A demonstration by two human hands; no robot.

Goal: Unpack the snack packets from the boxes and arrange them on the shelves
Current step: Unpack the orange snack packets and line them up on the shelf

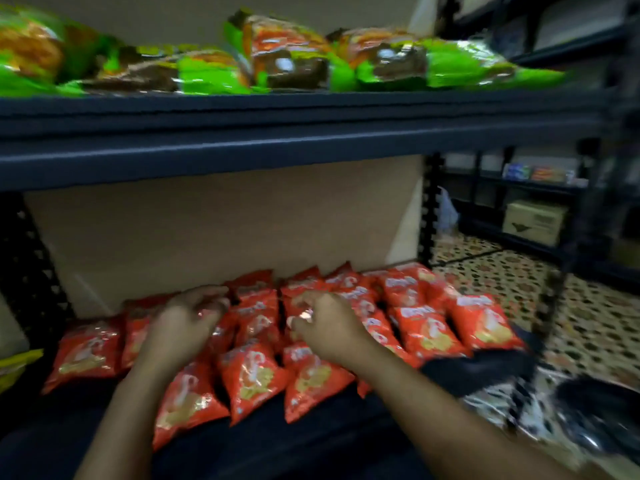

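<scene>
I am wearing nothing on my forearms: both are showing bare from the lower edge of the view up to the wrists. No sleeve, watch or ring is showing on my left hand (183,323) or my right hand (325,327), though blur is softening the detail.

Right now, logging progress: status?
Left hand and right hand among red packets on lower shelf. Green packets above. Grip unclear.

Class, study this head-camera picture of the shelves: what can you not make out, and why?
- Print on the red snack packets: motion blur.
- Whether the left hand or right hand grips a packet: blur, fingers curled away.
- Yellow packet: cut by the left edge.
- Small boxes on the far shelf: too small.
</scene>
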